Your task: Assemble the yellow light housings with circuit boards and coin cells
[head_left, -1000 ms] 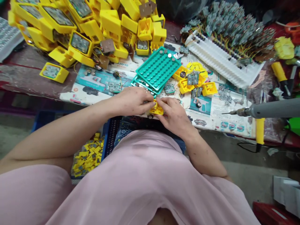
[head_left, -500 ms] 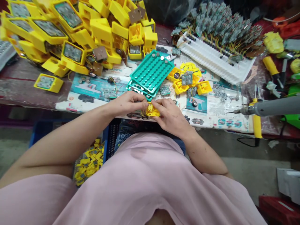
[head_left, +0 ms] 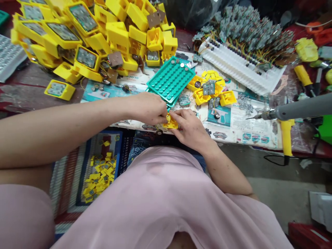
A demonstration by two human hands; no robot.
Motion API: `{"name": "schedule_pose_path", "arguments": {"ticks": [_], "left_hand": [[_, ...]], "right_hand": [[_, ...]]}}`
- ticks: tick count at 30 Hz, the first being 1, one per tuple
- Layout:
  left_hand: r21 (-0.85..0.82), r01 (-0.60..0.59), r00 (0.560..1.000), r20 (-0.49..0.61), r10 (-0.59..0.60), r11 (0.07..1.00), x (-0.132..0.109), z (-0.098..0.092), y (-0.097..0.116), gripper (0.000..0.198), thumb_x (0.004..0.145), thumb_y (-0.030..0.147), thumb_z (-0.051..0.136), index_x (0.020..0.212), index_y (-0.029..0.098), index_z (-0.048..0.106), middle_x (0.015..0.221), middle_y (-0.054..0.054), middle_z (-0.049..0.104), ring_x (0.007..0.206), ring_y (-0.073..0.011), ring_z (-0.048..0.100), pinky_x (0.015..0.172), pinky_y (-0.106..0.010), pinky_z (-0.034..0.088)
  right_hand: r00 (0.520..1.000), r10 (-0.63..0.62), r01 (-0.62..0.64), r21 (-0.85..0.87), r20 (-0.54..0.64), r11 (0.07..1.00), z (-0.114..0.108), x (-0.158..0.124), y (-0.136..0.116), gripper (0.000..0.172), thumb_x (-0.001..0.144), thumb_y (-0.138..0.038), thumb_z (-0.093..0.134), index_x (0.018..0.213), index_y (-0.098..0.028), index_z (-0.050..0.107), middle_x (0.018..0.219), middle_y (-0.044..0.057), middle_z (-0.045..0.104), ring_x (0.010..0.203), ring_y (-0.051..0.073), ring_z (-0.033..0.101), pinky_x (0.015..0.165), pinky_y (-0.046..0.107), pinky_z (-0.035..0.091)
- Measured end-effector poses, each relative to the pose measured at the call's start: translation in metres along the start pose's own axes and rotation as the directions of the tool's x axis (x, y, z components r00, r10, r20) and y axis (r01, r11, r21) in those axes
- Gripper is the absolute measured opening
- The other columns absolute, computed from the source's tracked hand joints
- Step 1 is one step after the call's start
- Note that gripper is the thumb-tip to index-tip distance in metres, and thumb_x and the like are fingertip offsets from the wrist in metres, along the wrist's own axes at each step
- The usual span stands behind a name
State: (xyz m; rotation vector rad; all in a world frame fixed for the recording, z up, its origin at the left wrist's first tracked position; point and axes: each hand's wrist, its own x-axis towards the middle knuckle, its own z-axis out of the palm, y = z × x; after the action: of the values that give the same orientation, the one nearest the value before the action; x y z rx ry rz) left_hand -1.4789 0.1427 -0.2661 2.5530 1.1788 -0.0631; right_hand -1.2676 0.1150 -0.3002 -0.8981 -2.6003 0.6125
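Yellow part (head_left: 171, 123); cluttered worktable (head_left: 31, 91); heaped yellow casings (head_left: 116, 33)

The person wears a loose, pale pink shirt (head_left: 160, 193) of smooth cloth, spreading wide below the left hand (head_left: 149, 109) and the right hand (head_left: 190, 129). Its short sleeve (head_left: 23, 218) ends far back from the left hand, leaving both forearms bare. Just beneath the hands, dark blue patterned cloth (head_left: 141, 145) shows at the lap.

A small housing (head_left: 172, 122) sits between the left hand (head_left: 150, 108) and right hand (head_left: 192, 129), with stacked trays (head_left: 169, 79) just behind it.
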Motion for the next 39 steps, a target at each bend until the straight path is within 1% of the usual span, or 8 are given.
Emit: {"name": "schedule_pose_path", "arguments": {"ticks": [5,10,16,23,27,33,36,39], "left_hand": [[-0.057,-0.031,0.999,-0.021,0.030,0.998,0.006,-0.005,0.007,0.026,0.070,0.031,0.061,0.046,0.022,0.058,0.037,0.003,0.039,0.039,-0.0099,0.029,0.047,-0.025,0.024],[-0.546,0.014,0.972,0.204,0.116,0.838,-0.004,-0.013,0.000,0.041,0.080,0.047,0.062,0.048,0.021,0.062,0.040,0.002,0.050,0.038,-0.0087,0.040,0.041,-0.023,0.030],[-0.761,-0.028,0.996,-0.074,-0.044,0.648,-0.035,-0.017,-0.022,0.049,0.080,0.067,0.066,0.063,0.021,0.071,0.049,-0.003,0.062,0.047,-0.0151,0.058,0.045,-0.027,0.046],[-0.862,-0.064,0.975,-0.161,-0.151,0.504,-0.042,-0.016,-0.006,0.047,0.086,0.058,0.065,0.060,0.019,0.062,0.053,-0.003,0.064,0.049,-0.0134,0.060,0.048,-0.024,0.050],[-0.736,-0.093,0.982,-0.178,-0.059,0.670,-0.039,-0.027,0.016,0.036,0.090,0.045,0.064,0.064,0.020,0.069,0.059,-0.001,0.070,0.053,-0.0129,0.063,0.050,-0.020,0.050],[-0.391,-0.289,0.870,-0.489,0.069,0.874,-0.012,-0.029,0.054,0.011,0.085,0.037,0.063,0.087,0.037,0.074,0.082,0.007,0.076,0.069,-0.0184,0.070,0.058,-0.026,0.053],[-0.197,-0.353,0.791,-0.584,0.180,0.915,0.003,-0.026,0.071,0.014,0.086,0.033,0.062,0.086,0.038,0.075,0.088,0.001,0.073,0.079,-0.0217,0.070,0.067,-0.033,0.056],[-0.154,-0.315,0.769,-0.619,0.157,0.937,0.008,-0.020,0.074,0.028,0.089,0.035,0.058,0.112,0.043,0.072,0.101,-0.004,0.068,0.091,-0.0249,0.069,0.073,-0.038,0.058]], "right_hand": [[0.999,0.047,-0.047,-0.017,0.022,0.999,-0.001,0.001,-0.005,0.044,0.090,-0.024,0.056,0.132,-0.011,0.059,0.118,0.018,0.063,0.109,0.030,0.053,0.095,0.049,0.048],[0.998,0.062,-0.062,-0.039,0.002,0.997,0.000,0.002,-0.007,0.046,0.089,-0.022,0.058,0.133,-0.008,0.058,0.118,0.019,0.063,0.110,0.031,0.053,0.097,0.050,0.048],[0.999,0.040,-0.041,-0.032,-0.021,0.999,0.002,0.000,-0.004,0.047,0.088,-0.025,0.062,0.133,-0.013,0.058,0.121,0.016,0.064,0.110,0.030,0.056,0.096,0.049,0.050],[0.997,0.079,-0.079,0.053,0.002,0.995,0.003,0.002,-0.002,0.055,0.087,-0.030,0.068,0.137,-0.011,0.054,0.133,0.019,0.061,0.122,0.032,0.056,0.106,0.053,0.046],[0.977,0.160,-0.116,0.278,-0.141,0.954,-0.010,0.000,-0.017,0.093,0.075,-0.043,0.081,0.151,-0.016,0.035,0.158,0.017,0.039,0.149,0.027,0.034,0.124,0.047,0.030],[0.992,0.095,0.002,0.754,-0.085,0.657,-0.019,0.000,-0.018,0.093,0.075,-0.033,0.079,0.151,-0.016,0.028,0.149,0.014,0.049,0.138,0.021,0.051,0.114,0.033,0.045],[0.983,0.183,-0.091,0.915,0.019,0.393,-0.016,-0.010,-0.010,0.074,0.078,-0.033,0.077,0.141,-0.017,0.041,0.114,0.007,0.068,0.098,0.016,0.070,0.081,0.025,0.059],[0.957,0.184,-0.257,0.946,0.222,0.197,-0.024,-0.040,-0.007,0.050,0.083,-0.047,0.072,0.118,-0.015,0.059,0.082,0.000,0.068,0.061,0.008,0.063,0.051,0.017,0.049]]}}
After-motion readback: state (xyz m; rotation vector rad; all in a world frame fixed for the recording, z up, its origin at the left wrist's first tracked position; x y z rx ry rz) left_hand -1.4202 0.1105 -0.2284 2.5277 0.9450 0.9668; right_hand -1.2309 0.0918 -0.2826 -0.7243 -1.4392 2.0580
